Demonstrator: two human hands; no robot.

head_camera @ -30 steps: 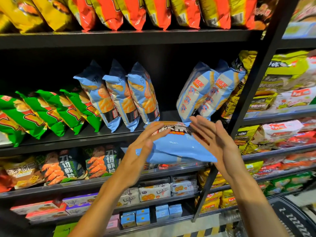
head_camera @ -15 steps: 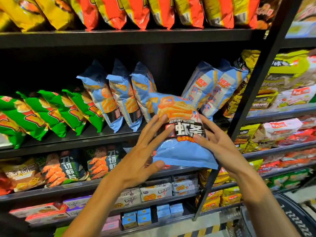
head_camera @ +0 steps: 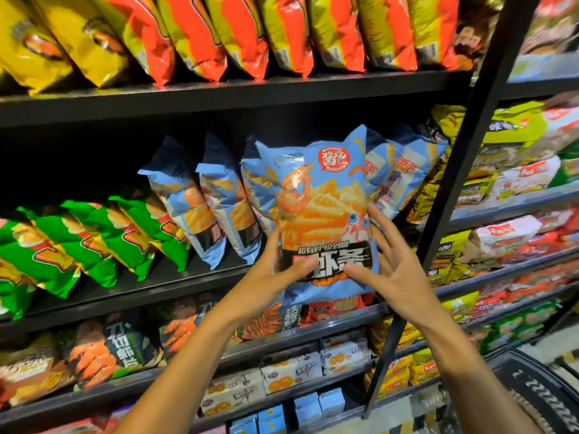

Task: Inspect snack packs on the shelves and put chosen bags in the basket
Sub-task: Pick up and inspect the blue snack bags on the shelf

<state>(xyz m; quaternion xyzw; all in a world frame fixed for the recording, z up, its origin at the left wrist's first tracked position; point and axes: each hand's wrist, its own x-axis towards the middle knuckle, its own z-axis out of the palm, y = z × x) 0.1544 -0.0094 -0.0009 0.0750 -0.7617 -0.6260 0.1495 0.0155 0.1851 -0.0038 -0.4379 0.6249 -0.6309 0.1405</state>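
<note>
A light blue shrimp-stick snack bag [head_camera: 322,195] is held upright between both hands, its printed front facing me, in front of the middle shelf. My left hand [head_camera: 269,277] grips its lower left edge with the thumb across the black label. My right hand [head_camera: 385,267] holds the lower right edge, fingers spread behind and the thumb on the front. More of the same blue bags [head_camera: 200,208] lean on the shelf behind it. The dark rim of the basket [head_camera: 539,393] shows at the bottom right.
Green snack bags [head_camera: 94,242] fill the middle shelf's left; yellow and orange bags [head_camera: 219,32] line the top shelf. Lower shelves hold dark shrimp-chip bags [head_camera: 112,349] and small boxes [head_camera: 291,374]. A slanted black upright post [head_camera: 463,170] separates a second shelving bay on the right.
The blue bag has turned from lying flat to standing upright with its front towards me, and it has risen. Both hands have closed onto its lower edges.
</note>
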